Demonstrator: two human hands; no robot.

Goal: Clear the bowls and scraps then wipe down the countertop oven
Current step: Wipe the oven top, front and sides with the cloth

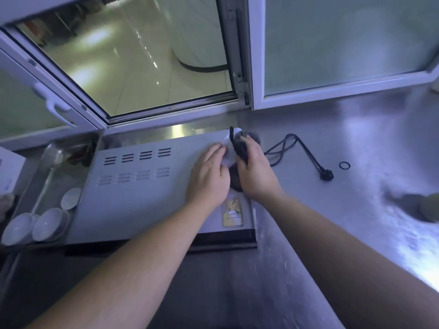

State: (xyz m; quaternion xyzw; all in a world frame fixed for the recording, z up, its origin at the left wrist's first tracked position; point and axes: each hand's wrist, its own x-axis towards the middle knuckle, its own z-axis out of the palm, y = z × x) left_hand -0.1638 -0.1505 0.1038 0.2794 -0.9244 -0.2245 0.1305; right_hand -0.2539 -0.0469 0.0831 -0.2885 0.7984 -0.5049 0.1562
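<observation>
The countertop oven [147,186] sits on the stainless steel surface [332,233] just below an open window [142,62], its grey top with two rows of vent slots [137,166] facing up. Both of the person's bare forearms reach out over it. The left hand [209,176] lies flat on the oven's top near the far right corner, fingers straight and pressing down. Right beside it, the right hand [255,172] has its fingers curled around a bundle of black power cord [238,148], holding it together with a grey cloth [235,179] that bunches out under the palm and past the fingertips at the oven's right edge. The rest of the cord loops away across the surface to the right and ends in a black plug [327,175], with a small black ring [344,165] lying just beyond it. A yellowish label [232,213] is stuck on the oven's top near the front right. To the left of the oven, a metal tray [35,186] holds three white bowls [50,222] clustered at its near end, and a metal ladle [51,162] lies along it toward the far end.
</observation>
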